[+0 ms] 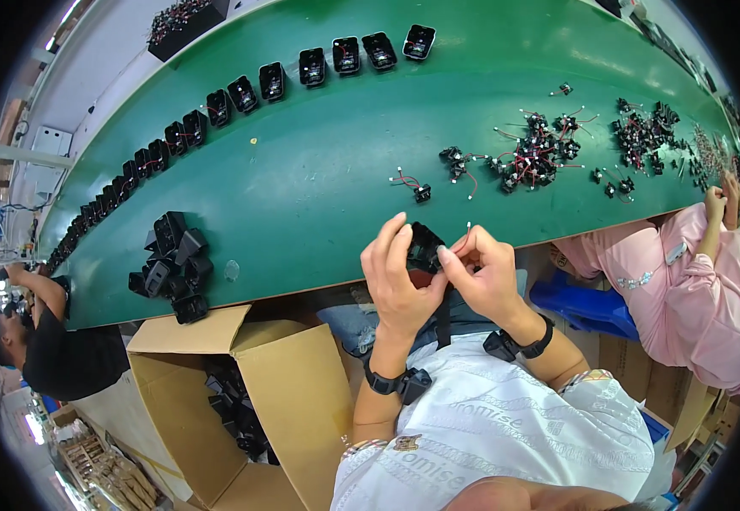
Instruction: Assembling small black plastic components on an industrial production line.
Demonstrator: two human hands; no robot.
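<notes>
At the near edge of the green worktop [319, 162], the left hand [397, 277] is curled closed around a black plastic housing [424, 247]. The right hand [487, 274] pinches a thin red wire [464, 238] at that housing, fingertips together. A cardboard box [293, 392] of black parts stands below the edge. Mid-worktop lies a wired-connector pile [533, 155]. Along the far edge runs a row of black housings [242, 94].
</notes>
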